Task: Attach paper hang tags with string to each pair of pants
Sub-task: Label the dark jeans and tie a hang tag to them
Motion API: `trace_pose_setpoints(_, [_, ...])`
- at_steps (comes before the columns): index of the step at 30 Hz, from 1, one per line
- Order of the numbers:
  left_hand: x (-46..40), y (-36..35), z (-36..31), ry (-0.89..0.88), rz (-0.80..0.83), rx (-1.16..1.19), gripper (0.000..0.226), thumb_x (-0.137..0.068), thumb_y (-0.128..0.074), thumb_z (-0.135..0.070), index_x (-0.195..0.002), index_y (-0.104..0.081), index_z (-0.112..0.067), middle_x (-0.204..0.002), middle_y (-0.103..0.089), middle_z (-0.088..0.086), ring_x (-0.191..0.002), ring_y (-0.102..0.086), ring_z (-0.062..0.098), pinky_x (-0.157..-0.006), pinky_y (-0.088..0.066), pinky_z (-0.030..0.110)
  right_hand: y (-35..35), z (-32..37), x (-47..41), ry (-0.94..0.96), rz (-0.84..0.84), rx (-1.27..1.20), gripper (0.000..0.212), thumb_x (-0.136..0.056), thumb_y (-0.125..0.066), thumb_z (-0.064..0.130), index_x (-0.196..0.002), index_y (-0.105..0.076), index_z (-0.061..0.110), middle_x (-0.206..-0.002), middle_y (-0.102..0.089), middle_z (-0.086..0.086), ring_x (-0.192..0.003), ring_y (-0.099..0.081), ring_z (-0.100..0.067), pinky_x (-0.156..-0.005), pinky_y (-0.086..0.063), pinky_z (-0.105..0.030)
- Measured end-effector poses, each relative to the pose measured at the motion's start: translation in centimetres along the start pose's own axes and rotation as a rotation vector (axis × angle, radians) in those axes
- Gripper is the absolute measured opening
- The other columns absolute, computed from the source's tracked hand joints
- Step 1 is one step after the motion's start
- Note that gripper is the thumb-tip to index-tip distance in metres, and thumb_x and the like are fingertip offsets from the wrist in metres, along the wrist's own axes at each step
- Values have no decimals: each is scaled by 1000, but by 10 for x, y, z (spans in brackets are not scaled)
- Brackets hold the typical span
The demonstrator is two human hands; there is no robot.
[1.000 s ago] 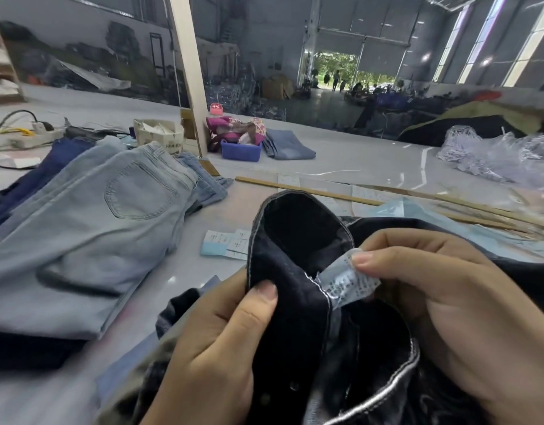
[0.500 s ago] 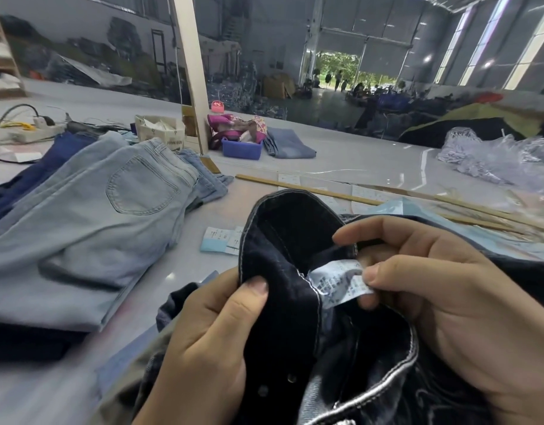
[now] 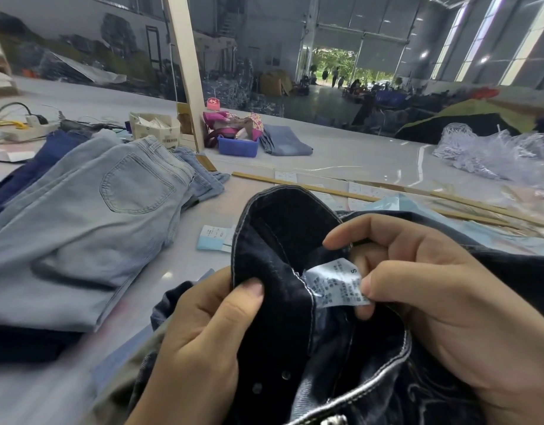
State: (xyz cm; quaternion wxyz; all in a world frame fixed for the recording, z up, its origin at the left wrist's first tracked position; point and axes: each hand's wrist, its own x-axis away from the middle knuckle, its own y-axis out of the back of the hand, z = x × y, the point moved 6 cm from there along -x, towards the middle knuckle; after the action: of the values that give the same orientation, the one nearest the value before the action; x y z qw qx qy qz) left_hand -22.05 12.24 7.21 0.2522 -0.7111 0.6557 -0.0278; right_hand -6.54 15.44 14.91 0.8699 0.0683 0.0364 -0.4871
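Dark denim pants (image 3: 280, 240) are held up in front of me, waistband turned open. My left hand (image 3: 203, 338) grips the waistband edge, thumb on the dark fabric. My right hand (image 3: 433, 296) pinches the white sewn-in care label (image 3: 335, 283) marked "S" between thumb and fingers, index finger stretched over the waistband. A paper hang tag (image 3: 214, 239), white with a light blue end, lies flat on the table just left of the pants.
Light blue jeans (image 3: 89, 216) are stacked at left over darker pairs. A cardboard box (image 3: 154, 130), blue bin (image 3: 238, 145), folded jeans (image 3: 284, 144) and wooden post (image 3: 185, 69) stand farther back. Wooden sticks (image 3: 341, 193) and clear plastic bags (image 3: 494, 154) lie at right.
My right hand has pulled the care label out flat and shifted its grip, thumb now on the label's right edge. The left hand keeps holding the waistband.
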Motion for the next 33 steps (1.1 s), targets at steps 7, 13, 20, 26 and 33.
trace_pose_setpoints(7, [-22, 15, -29, -21, -100, -357, 41, -59, -79, -37, -99, -74, -27, -91, -77, 7, -85, -74, 27, -83, -55, 50, -9, 16, 11, 114, 66, 25, 50, -69, -70, 9, -117, -66, 26, -112, -71, -1, -108, -65, -12, -88, -52, -22])
trace_pose_setpoints(13, [-47, 64, -46, 192, -160, -933, 47, -53, -77, -46, -96, -66, -32, -77, -73, -3, -70, -69, 22, -67, -55, 45, 71, 47, 59, 72, -231, 1180, 64, -58, -49, 80, -120, -41, 63, -113, -51, 41, -104, -51, 16, -81, -46, -16])
trace_pose_setpoints(20, [-48, -51, -143, -517, -8, -955, 26, -74, -52, -59, -99, -56, -56, -99, -63, -28, -85, -61, -8, -62, -53, 26, 70, 20, 75, -236, -118, 1335, 80, -73, -53, 76, -142, -18, 54, -141, -41, 32, -127, -43, 6, -87, -30, -10])
trace_pose_setpoints(26, [-47, -123, -59, -138, 537, -1529, 83, -60, -6, -93, -134, -24, -60, -138, -28, -39, -124, -23, -13, -106, -29, 28, 55, 49, 85, -192, 0, 1240, 69, -55, -30, 80, -119, -8, 68, -129, -51, 26, -113, -52, 6, -93, -44, -16])
trace_pose_setpoints(33, [-38, -52, 30, 392, 804, -1576, 113, -47, 0, -101, -149, 6, -53, -162, 8, -20, -148, 5, 3, -122, -3, 37, 57, -19, 88, -348, 96, 1315, 75, -82, -38, 81, -132, 17, 68, -141, -5, 22, -132, -18, -2, -115, -11, -26])
